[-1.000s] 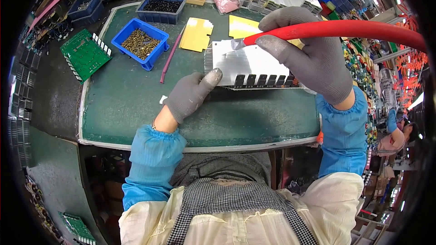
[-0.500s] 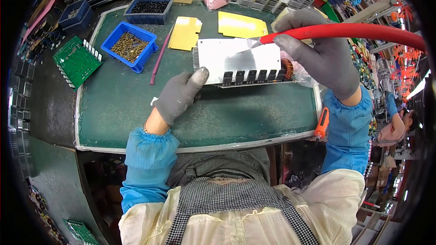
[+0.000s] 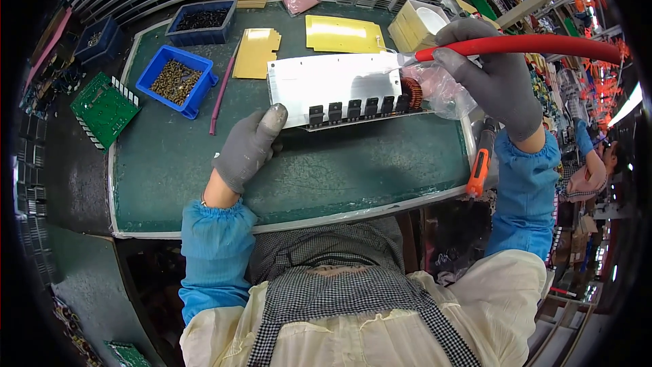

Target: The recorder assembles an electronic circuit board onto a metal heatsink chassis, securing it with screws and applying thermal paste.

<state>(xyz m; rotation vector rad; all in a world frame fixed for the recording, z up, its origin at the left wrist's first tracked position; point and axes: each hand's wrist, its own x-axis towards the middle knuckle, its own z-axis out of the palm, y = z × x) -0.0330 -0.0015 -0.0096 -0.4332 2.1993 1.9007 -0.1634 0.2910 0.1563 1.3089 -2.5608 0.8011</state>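
My left hand (image 3: 246, 148), in a grey glove, is closed on the lower left corner of a heatsink assembly (image 3: 333, 88), thumb on top. This has a bright flat metal plate, a row of black transistors (image 3: 354, 109) along its near edge and a copper-wound coil (image 3: 411, 92) at its right end. My gloved right hand (image 3: 499, 85) grips a long, curved red-handled tool (image 3: 536, 44). Its pale, narrow tip (image 3: 405, 60) is at the plate's upper right corner; whether it is a brush or a scraper I cannot tell.
Brass-coloured parts fill a blue bin (image 3: 193, 98); a darker bin (image 3: 221, 32) holds black pieces. Yellow sheets (image 3: 345, 32), a pink rod (image 3: 221, 98) and a yellow box with a white tub (image 3: 428, 19) lie around. An orange-handled power screwdriver (image 3: 479, 166) rests at the right edge. Someone sits far right.
The tool's tip has moved right along the plate, from near its middle to its upper right corner. The assembly and my left hand have shifted slightly left in view.
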